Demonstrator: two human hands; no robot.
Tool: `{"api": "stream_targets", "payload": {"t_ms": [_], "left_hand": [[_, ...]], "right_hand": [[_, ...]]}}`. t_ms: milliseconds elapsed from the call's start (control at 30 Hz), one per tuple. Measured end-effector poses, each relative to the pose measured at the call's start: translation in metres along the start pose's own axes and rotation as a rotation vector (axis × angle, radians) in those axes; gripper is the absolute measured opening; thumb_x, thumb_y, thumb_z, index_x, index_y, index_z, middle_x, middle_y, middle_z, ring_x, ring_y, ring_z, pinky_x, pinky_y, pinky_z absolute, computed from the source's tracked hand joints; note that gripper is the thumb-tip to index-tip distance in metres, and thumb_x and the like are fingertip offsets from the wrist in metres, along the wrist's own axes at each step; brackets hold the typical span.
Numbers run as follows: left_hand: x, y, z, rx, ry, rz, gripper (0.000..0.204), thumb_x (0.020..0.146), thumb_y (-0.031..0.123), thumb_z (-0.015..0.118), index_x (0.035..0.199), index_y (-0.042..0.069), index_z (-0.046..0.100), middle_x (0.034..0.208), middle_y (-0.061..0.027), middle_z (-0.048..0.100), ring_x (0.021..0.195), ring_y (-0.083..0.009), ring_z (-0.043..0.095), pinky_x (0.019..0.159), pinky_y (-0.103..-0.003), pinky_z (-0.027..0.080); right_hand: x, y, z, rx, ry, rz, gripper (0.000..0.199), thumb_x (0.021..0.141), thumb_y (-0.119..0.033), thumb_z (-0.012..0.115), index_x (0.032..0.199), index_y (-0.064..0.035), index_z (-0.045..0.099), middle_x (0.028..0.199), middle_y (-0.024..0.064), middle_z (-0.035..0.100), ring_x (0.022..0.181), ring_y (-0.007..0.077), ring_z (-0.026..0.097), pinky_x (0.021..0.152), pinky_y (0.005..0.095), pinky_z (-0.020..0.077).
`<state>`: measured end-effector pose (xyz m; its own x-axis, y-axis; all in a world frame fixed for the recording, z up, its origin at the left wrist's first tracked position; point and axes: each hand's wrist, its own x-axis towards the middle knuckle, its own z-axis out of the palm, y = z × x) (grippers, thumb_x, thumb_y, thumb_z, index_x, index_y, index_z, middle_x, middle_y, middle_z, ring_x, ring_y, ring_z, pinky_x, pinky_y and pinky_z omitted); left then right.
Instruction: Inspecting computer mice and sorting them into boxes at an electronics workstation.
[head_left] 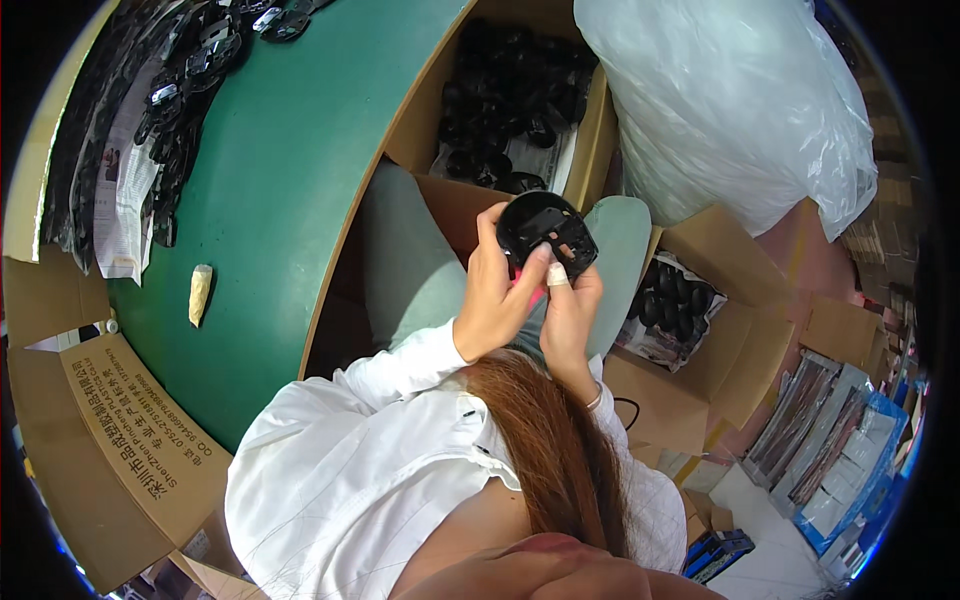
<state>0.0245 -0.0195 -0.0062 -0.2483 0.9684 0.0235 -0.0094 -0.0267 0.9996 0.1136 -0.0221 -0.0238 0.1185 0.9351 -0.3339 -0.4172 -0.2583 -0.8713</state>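
Over my lap I hold a glossy black rounded plastic shell with a recess and small rectangular cut-outs facing up. My left hand grips its left side, fingers behind and thumb across its lower face. My right hand holds the lower right edge; a white wrap covers its thumb. Between the hands, just below the shell, shows a bit of pink I cannot make out. Just beyond my knees, a cardboard box contains many black plastic parts.
The green table on my left bears black parts on newspaper and a pale wrapped stub. An open carton with dark oval pieces stands right, below a large plastic bag. Another carton is at lower left.
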Motion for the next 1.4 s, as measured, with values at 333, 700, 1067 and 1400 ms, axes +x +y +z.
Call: {"api": "stream_targets", "payload": {"t_ms": [333,700,1067,1400], "left_hand": [[0.030,0.018,-0.038,0.176,-0.110,0.005,0.030,0.087,0.004,0.058,0.114,-0.003,0.047,0.087,-0.0161,0.065,0.065,-0.0209,0.061,0.061,-0.031,0.049],[0.014,0.011,-0.034,0.334,-0.372,0.090,0.028,0.087,0.010,0.056,0.111,-0.002,0.048,0.088,-0.0181,0.065,0.064,-0.0306,0.060,0.062,-0.035,0.049],[0.021,-0.001,-0.033,0.465,-0.373,0.385,0.041,0.088,0.006,0.056,0.126,-0.004,0.045,0.095,-0.0146,0.065,0.076,-0.0268,0.063,0.070,-0.032,0.051],[0.005,0.001,-0.025,0.026,-0.367,-0.213,0.040,0.084,0.002,0.057,0.123,-0.002,0.053,0.088,-0.0098,0.066,0.071,-0.0161,0.058,0.069,-0.026,0.049]], "right_hand": [[0.005,-0.022,0.003,-0.124,-0.284,-0.290,0.036,0.080,0.002,0.064,0.115,0.0034,0.057,0.100,0.0086,0.064,0.087,0.0166,0.059,0.080,0.0241,0.0467],[0.021,-0.045,-0.008,-0.548,-0.386,-0.227,0.037,0.071,0.008,0.065,0.108,0.0005,0.064,0.085,0.0073,0.070,0.069,0.0132,0.060,0.064,0.0235,0.0487],[0.014,-0.033,-0.008,-0.676,-0.238,-0.246,0.029,0.070,0.007,0.066,0.099,0.0030,0.066,0.077,0.0072,0.070,0.062,0.0138,0.059,0.058,0.0245,0.0480],[0.011,-0.028,-0.007,-0.616,-0.216,-0.147,0.022,0.072,0.008,0.061,0.093,0.0031,0.064,0.077,0.0061,0.067,0.067,0.0124,0.056,0.064,0.0233,0.0472]]}}
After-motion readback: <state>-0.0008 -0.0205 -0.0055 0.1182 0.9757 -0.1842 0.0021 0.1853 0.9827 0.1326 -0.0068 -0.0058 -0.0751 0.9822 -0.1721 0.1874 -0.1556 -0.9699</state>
